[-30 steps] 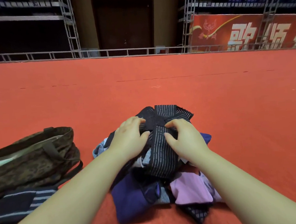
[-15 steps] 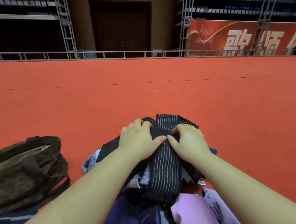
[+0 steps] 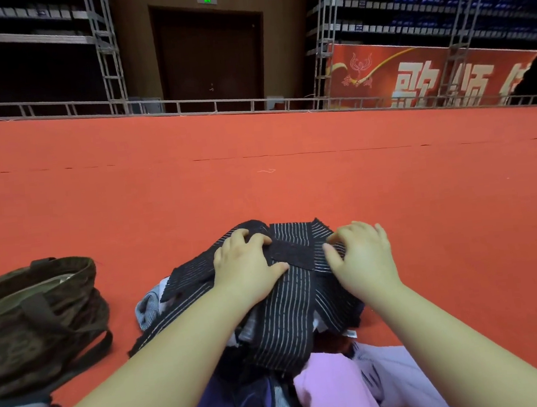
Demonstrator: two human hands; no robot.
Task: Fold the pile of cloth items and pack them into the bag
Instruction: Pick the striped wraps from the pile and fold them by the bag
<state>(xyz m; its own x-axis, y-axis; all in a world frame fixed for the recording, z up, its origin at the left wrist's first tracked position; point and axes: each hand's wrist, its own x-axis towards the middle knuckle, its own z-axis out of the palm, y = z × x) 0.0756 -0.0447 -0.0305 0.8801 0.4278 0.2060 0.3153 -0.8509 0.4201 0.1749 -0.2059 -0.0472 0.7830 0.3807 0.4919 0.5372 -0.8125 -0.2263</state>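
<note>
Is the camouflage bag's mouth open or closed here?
Open. The bag lies on the red floor with its rim gaping, pale lining visible inside.

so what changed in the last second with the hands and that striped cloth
The left hand and right hand have moved apart on the striped cloth, from almost touching at its middle to spread out to either side, drawing it wider on top of the pile. Both keep their curled fingers on the cloth. The bag stays open to the left on the red floor, and the rest of the pile is unmoved.
</note>
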